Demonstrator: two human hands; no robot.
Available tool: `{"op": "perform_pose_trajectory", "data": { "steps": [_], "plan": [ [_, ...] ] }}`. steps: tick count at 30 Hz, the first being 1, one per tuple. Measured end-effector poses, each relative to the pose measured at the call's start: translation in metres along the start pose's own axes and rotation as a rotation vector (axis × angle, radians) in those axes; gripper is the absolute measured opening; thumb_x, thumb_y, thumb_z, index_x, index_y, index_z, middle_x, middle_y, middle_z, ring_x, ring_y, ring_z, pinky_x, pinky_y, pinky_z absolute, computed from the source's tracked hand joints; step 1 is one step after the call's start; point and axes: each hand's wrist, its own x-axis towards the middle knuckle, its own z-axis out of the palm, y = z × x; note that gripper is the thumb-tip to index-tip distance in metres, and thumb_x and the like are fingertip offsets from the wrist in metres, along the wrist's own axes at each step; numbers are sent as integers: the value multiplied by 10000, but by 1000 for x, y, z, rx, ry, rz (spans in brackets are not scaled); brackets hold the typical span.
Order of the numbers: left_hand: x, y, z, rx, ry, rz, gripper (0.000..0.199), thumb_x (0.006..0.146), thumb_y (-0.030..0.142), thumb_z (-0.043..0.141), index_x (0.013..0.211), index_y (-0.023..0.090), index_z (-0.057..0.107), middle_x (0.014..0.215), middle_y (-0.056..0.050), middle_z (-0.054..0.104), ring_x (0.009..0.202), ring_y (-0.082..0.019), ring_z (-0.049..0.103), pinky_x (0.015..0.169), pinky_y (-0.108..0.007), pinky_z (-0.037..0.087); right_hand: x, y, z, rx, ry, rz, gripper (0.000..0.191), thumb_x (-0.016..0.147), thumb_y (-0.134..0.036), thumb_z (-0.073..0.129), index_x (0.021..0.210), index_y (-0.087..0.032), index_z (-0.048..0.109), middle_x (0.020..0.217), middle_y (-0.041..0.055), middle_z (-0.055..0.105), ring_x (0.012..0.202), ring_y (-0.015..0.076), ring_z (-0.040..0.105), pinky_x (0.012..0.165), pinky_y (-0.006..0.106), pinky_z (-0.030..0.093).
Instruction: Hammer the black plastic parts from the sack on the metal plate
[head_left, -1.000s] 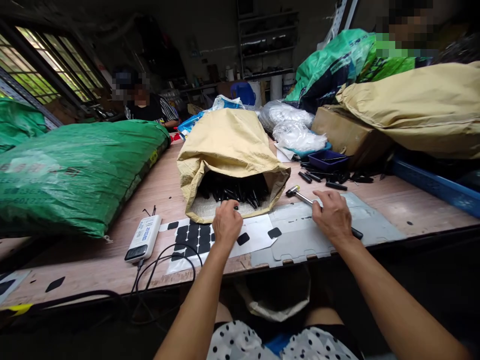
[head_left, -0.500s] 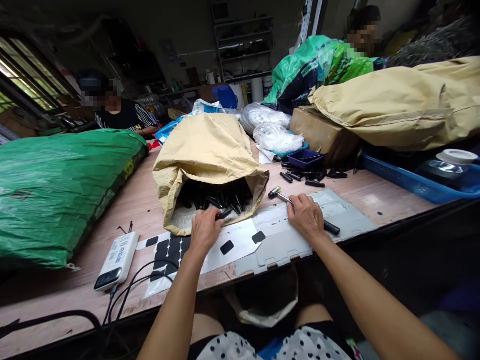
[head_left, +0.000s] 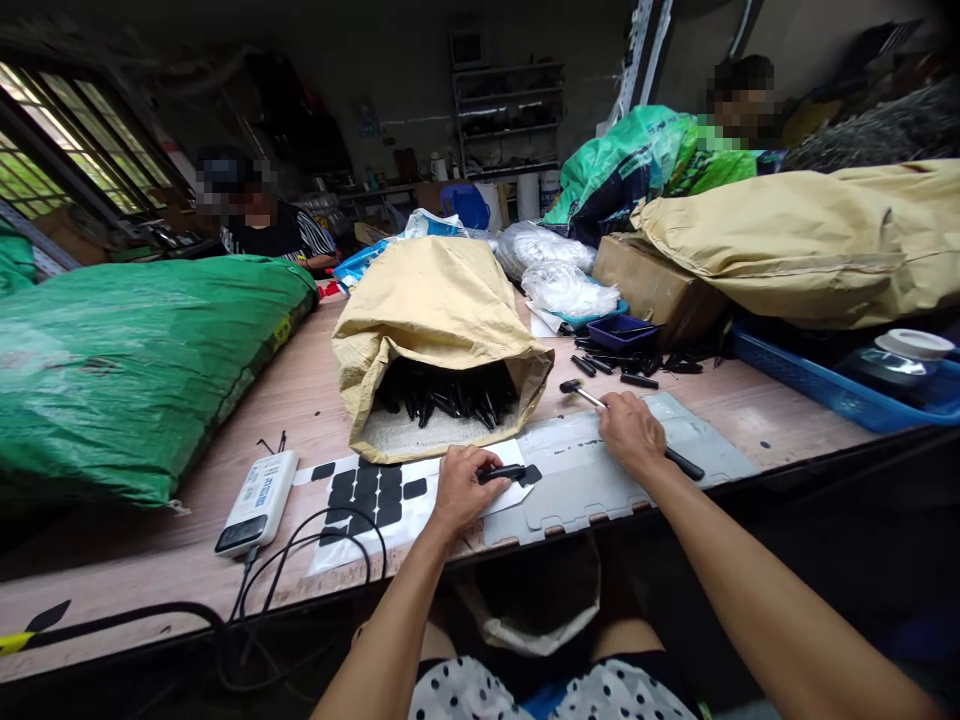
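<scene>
My left hand (head_left: 463, 488) is closed on a black tube-like piece (head_left: 501, 473), held above the white sheet (head_left: 433, 500) beside a black patch. My right hand (head_left: 631, 432) grips a small hammer (head_left: 684, 463) by its shaft; the head points up and left, and the dark handle end lies over the grey board (head_left: 574, 465). Behind my left hand an open tan sack (head_left: 442, 300) lies on its side, with many black pieces (head_left: 450, 395) in its mouth.
A white power bank (head_left: 256, 500) with black cables sits at the left by a green sack (head_left: 150, 370). Loose black pieces, a purple tray (head_left: 622, 334), a cardboard box (head_left: 660, 285) and a blue basket (head_left: 817, 375) stand right. Two people are behind.
My left hand has moved from the sack's mouth to the right and nearer, with the black piece in it. My right hand still holds the hammer. The view has shifted slightly.
</scene>
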Motion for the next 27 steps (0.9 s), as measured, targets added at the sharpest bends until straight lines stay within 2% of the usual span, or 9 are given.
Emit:
{"op": "perform_pose_trajectory", "data": {
  "steps": [3, 5, 7, 10, 13, 16, 19, 24, 27],
  "plan": [
    [-2, 0, 1, -6, 16, 18, 135, 733, 255, 796, 859, 241, 749, 867, -1, 735, 968, -237, 551, 909, -374, 383, -26, -1, -17, 194, 145, 54, 319, 1005, -333, 414, 1142, -194, 665, 1109, 106, 670, 958, 231, 603, 755, 339, 425],
    [-2, -1, 2, -12, 30, 31, 134, 721, 241, 797, 848, 245, 756, 832, 6, 734, 956, -232, 550, 909, -375, 382, -55, -5, -23, 391, 182, -34, 317, 1004, -351, 418, 1112, -182, 664, 1053, 97, 692, 943, 222, 629, 813, 342, 471],
    [-3, -1, 3, -19, 41, 37, 137, 711, 231, 795, 843, 251, 767, 786, 11, 724, 940, -227, 551, 907, -374, 383, -86, -12, -22, 555, 143, -160, 317, 1002, -394, 451, 1123, -194, 665, 1045, 83, 706, 958, 213, 653, 863, 338, 504],
    [-3, -3, 4, -37, 47, 34, 144, 699, 229, 803, 839, 255, 783, 753, 11, 717, 930, -223, 553, 905, -370, 385, -123, -27, -13, 639, 55, -294, 328, 1020, -377, 447, 1212, -216, 658, 1123, 76, 707, 1068, 205, 660, 957, 338, 512],
    [-2, -5, 4, -61, 35, 24, 154, 678, 215, 818, 825, 250, 788, 748, 10, 720, 929, -220, 550, 903, -362, 385, -143, -42, -6, 599, 9, -352, 369, 1040, -332, 416, 1336, -237, 615, 1172, 69, 697, 1084, 191, 667, 957, 323, 520],
    [0, -6, 4, -79, 6, -19, 174, 646, 186, 820, 806, 240, 777, 757, 16, 722, 919, -214, 542, 876, -345, 386, -149, -52, -8, 505, 10, -384, 397, 1047, -290, 402, 1397, -269, 589, 1114, 51, 699, 988, 175, 689, 913, 304, 530],
    [2, -5, 3, -89, -14, -66, 188, 624, 174, 819, 793, 235, 765, 752, 22, 712, 924, -212, 543, 858, -331, 387, -150, -60, -12, 403, 36, -406, 414, 1045, -258, 403, 1416, -292, 583, 1033, 35, 692, 898, 165, 696, 833, 277, 532],
    [3, -2, 1, -64, -11, -86, 135, 604, 195, 825, 699, 220, 733, 719, 16, 690, 907, -213, 551, 829, -315, 392, -156, -68, -8, 178, 48, -457, 431, 1037, -230, 403, 1412, -319, 596, 924, 12, 660, 735, 148, 673, 607, 246, 477],
    [3, -3, 2, -93, 0, -91, 155, 601, 186, 822, 733, 231, 755, 721, 23, 697, 917, -211, 560, 845, -316, 397, -157, -66, -7, 131, 55, -444, 424, 1032, -231, 410, 1393, -321, 613, 909, 7, 652, 704, 137, 664, 563, 240, 448]
  ]
}}
